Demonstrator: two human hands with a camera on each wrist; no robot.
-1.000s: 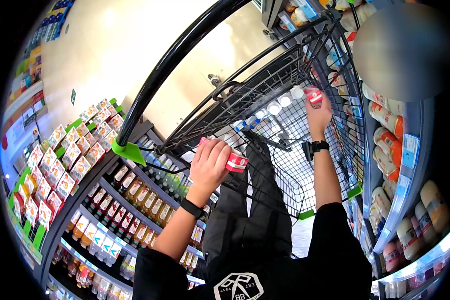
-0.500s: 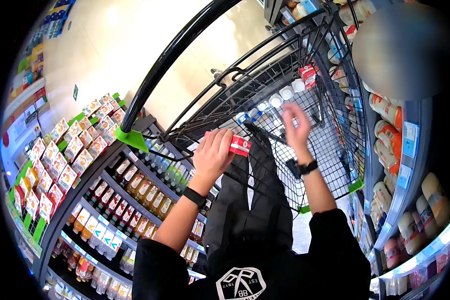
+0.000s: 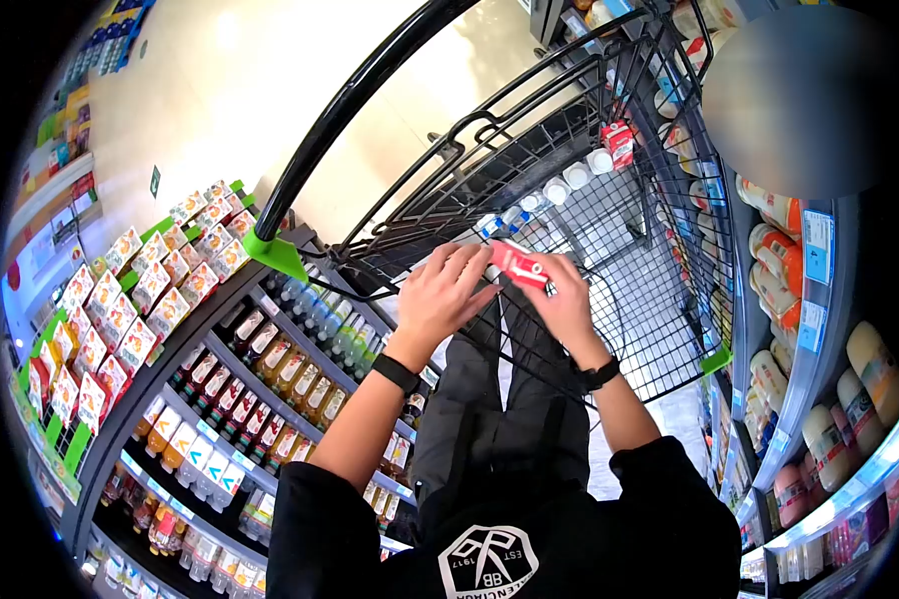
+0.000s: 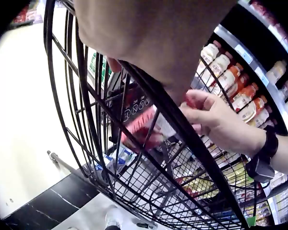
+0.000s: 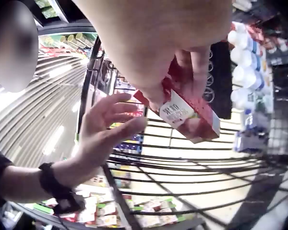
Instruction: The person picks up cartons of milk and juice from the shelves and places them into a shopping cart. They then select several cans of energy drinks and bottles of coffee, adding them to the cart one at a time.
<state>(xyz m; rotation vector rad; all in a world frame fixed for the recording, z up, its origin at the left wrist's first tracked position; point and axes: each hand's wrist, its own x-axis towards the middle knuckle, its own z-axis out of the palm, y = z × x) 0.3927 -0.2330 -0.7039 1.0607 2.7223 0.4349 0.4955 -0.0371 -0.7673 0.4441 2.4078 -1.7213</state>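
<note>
One red ctn (image 3: 519,266), part-hidden in R grip (image 3: 569,305).

The carton (image 5: 194,120) was red, with a dark-lettered white panel (image 5: 176,113), and a second carton (image 3: 617,146) showed red and white. The wire basket (image 3: 659,329) made a black grid, the handlebar (image 3: 338,115) was glossy black, its end piece (image 3: 276,257) bright green, and the bottle caps (image 3: 576,176) plain white. The shirt (image 3: 659,509) was black with a white emblem (image 3: 489,564), the wristbands (image 3: 397,375) black, the trousers (image 3: 448,429) dark grey, the floor (image 3: 220,120) cream, the price labels (image 3: 818,262) pale blue and white
</note>
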